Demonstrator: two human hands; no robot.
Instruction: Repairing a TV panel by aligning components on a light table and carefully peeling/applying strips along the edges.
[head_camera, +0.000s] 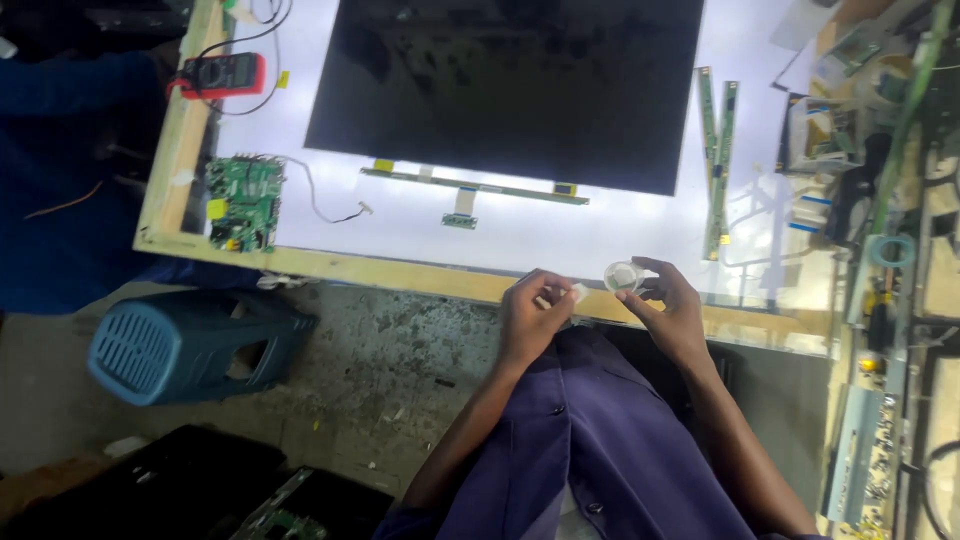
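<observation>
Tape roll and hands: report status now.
Right hand pinches the small clear tape roll at the bench edge. Left hand grips a pale strip beside it. Dark display panel lies beyond, nothing between.

left hand (533, 310): pinches a small white scrap (578, 292) at the fingertips, over the wooden frame (380, 272)
right hand (668, 305): holds a small clear tape roll (624, 276), just beside the scrap
bench: lit white panel (560, 230) bearing a dark screen (510, 85)
left edge: green circuit board (243, 203), red multimeter (220, 75)
floor: blue stool (190, 345)
</observation>
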